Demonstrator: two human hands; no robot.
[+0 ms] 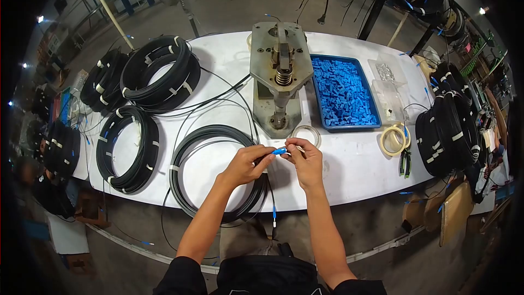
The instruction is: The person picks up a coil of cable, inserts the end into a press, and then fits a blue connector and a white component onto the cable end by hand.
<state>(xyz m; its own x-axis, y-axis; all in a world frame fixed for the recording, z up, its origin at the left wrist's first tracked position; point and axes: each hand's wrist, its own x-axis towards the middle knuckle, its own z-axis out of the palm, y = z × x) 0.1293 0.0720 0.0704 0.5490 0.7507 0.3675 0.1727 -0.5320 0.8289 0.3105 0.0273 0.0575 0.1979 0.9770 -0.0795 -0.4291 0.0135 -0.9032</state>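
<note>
A small blue connector (279,151) is pinched between my two hands, in front of the metal press (280,76). My left hand (250,163) grips its left end with thumb and fingers. At its right end, the fingertips of my right hand (303,163) are closed on it. Below my left forearm and hand lies a coil of black cable (188,186) on the white table (344,177). One cable end with a blue and white connector (274,216) hangs over the table's front edge. My fingers hide part of the held connector.
Right of the press stands a blue tray (355,127) full of small blue parts. Rolls of tape (394,141) and green-handled pliers (404,164) lie farther right. Taped cable coils (158,76) are stacked at left, and more coils (447,134) at the right edge.
</note>
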